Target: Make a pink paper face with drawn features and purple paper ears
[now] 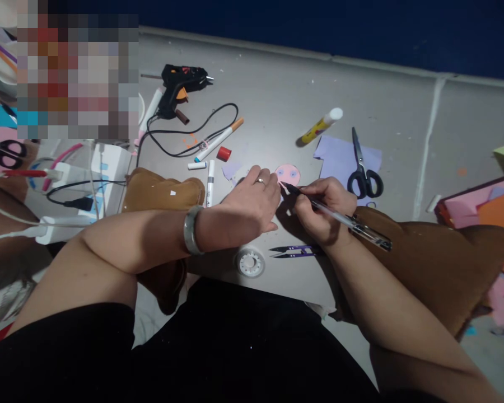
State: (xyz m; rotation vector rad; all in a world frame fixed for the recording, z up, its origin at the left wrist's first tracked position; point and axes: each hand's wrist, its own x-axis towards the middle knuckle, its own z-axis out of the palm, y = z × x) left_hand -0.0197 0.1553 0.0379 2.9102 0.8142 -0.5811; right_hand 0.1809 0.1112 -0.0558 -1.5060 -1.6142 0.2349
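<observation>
My right hand (327,210) grips a clear-barrelled black pen (340,217), its tip against or just over the edge of a small pink paper oval (287,176) with two bluish eye-like marks. Lying flat with its fingers stretched out, my left hand (254,204) is beside the oval; whether it presses on the paper is hidden. Purple-handled thread snips (294,252) and a white round spool-like piece (251,262) are near my body. Lilac paper (338,162) and black-handled scissors (363,173) rest beyond my right hand.
A black glue gun (180,84) with a looping cord sits at the back left. A glue stick (319,127), markers (219,140) and a red cap (224,153) lie around. Brown cushions (428,263) flank my arms. White power strips (63,228) with cables are at left.
</observation>
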